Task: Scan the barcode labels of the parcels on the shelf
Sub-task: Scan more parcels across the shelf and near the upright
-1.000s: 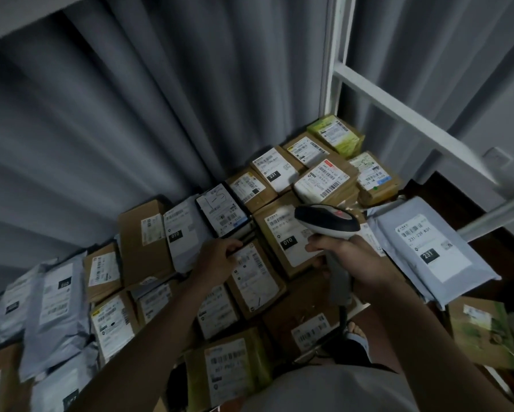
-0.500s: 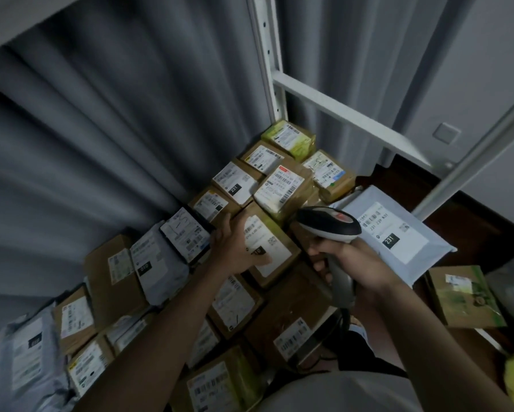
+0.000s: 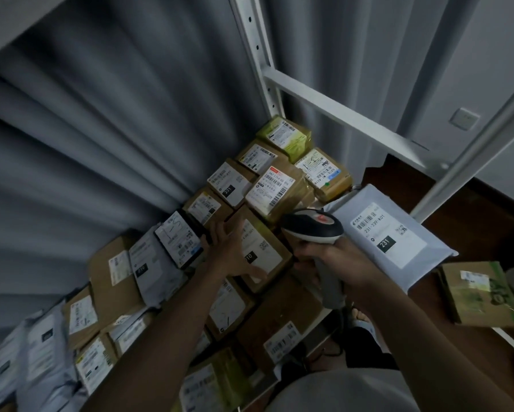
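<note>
We see brown cardboard boxes (image 3: pixel 261 248), matt and slightly creased, each bearing white paper labels (image 3: pixel 272 187). A grey poly mailer (image 3: pixel 392 236) looks like smooth plastic film with a faint sheen. Two greenish parcels (image 3: pixel 288 136) appear wrapped in glossy tape or film. The scanner (image 3: pixel 312 226) has a smooth plastic head, dark on top and pale along its body. The shelf frame (image 3: pixel 339 111) is white painted metal, matt. Behind it, the grey curtain (image 3: pixel 116 129) is soft folded cloth.

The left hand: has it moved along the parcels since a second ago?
Yes. The left hand went rightward, from the lower brown box onto the box labelled 010, nearer the scanner.
</note>
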